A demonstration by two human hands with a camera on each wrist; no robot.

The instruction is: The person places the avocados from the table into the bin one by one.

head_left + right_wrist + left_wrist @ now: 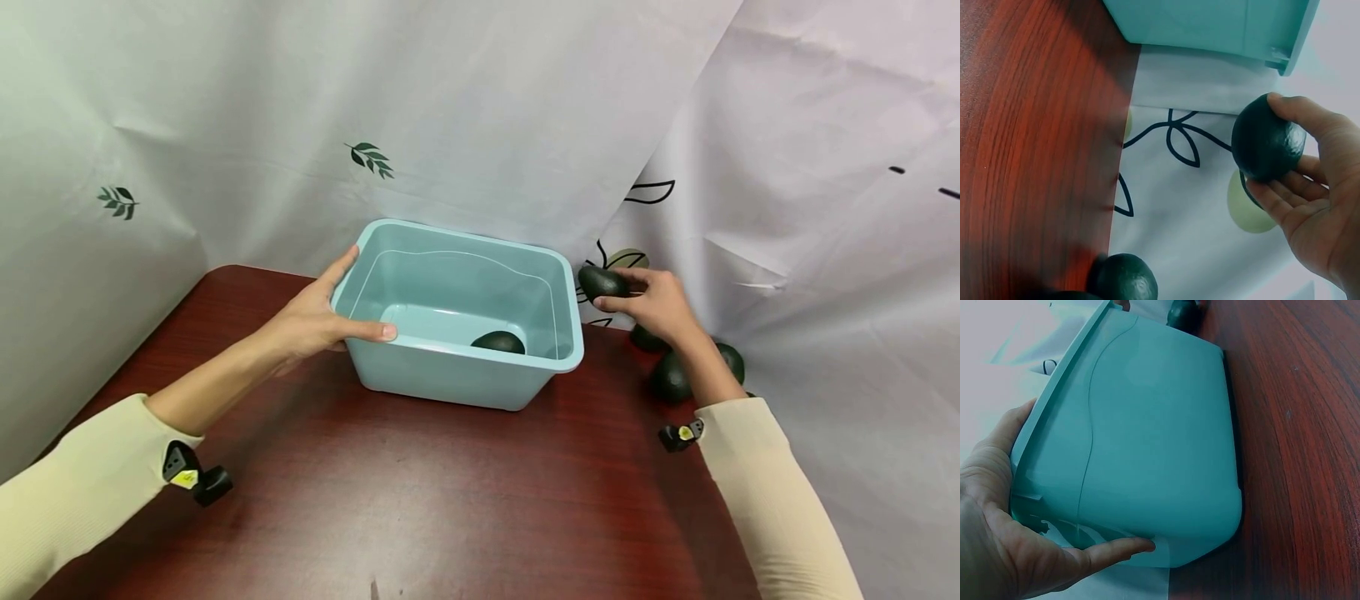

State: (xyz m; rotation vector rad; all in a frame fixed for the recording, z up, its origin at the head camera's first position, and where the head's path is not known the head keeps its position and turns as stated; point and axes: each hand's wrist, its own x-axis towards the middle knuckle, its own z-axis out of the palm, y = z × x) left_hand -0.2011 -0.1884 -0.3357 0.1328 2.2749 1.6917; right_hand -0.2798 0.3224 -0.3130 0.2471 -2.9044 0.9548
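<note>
1. Grasps held avocado [602, 284] in right hand [660, 304], pinched between thumb and fingers, clear above table [465, 500].
2. Aims avocado's long axis roughly left from grip, toward tub [442, 379].
3. Looks dark green, near black, egg-shaped, glossy with bright highlight.
4. Places grip just outside tub's right short end, near rim, apart from it; nearer that end than left hand [317, 317].
5. Shows loose avocados [670, 379] below grip, around right forearm [708, 371]; exact count hidden.
6. Shows inner avocado [501, 340] left of grip, low inside tub, partly hidden by near wall.
7. Holds tub's opposite corner in left hand, with thumb on near rim.
</note>
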